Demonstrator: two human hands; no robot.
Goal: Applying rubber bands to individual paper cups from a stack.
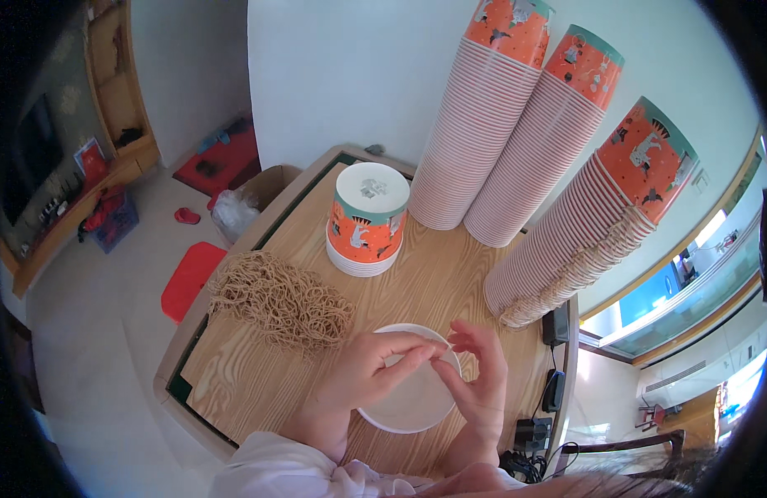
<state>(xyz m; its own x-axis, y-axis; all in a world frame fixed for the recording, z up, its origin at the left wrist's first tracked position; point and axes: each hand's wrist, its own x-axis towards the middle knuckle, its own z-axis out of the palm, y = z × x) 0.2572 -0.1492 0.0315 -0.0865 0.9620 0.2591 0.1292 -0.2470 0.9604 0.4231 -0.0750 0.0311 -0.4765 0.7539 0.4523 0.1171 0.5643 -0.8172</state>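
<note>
My left hand (382,365) and my right hand (481,369) meet over a round white paper tub (408,415), which stands mouth up near the table's front edge. The left thumb and fingers are pinched together. Against the left fingertips rests my right thumb, while the right fingers curl above it. Whatever small thing lies between the fingertips is hidden. Left of the hands, a loose pile of tan cord (279,299) spreads on the wood. Behind it stands a short upside-down stack of orange and teal paper tubs (367,228) with a white base on top.
Three tall stacks of nested tubs line the table's back and right: a left stack (483,116), a middle stack (545,141) and a right stack (566,224) with cords (583,270) hanging along it. Black power adapters (553,390) sit at the right edge. A red stool (192,278) stands left.
</note>
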